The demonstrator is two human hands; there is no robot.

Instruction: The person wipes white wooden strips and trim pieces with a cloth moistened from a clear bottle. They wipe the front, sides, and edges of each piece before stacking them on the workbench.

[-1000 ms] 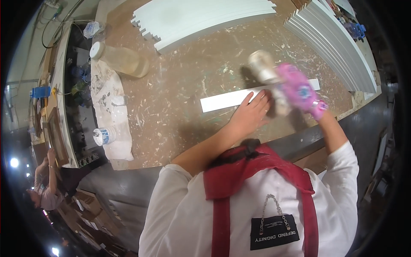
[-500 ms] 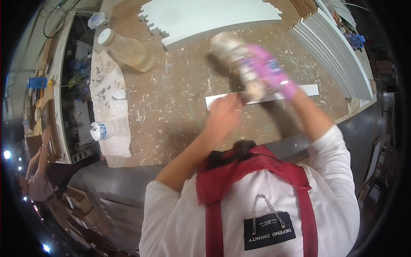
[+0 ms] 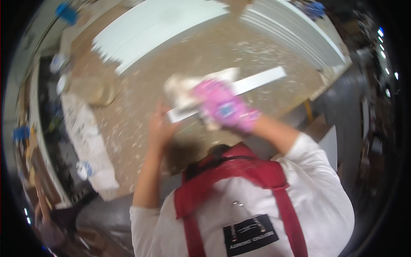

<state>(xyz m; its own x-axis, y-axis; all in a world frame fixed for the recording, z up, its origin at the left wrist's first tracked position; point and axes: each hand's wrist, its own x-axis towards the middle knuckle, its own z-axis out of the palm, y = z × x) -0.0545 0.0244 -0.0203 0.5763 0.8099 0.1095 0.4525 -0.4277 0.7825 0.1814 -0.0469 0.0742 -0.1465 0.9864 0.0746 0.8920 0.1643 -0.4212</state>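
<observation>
With the white strip (image 3: 262,80) as landmark, a stained pale cloth (image 3: 81,130) lay well to its left on the brown desk (image 3: 132,111), near a large jar (image 3: 96,88). Beyond the strip, to its upper left, was a row of white slats (image 3: 154,30). The bare left hand (image 3: 162,125) was at the strip's left end, fingers partly extended; blur hid whether they gripped it. Across the strip's left half lay a bunched whitish rag (image 3: 182,91), with the pink-gloved right hand (image 3: 224,106) closed over it. Beyond the strip's right end stood long pale boards (image 3: 295,32).
</observation>
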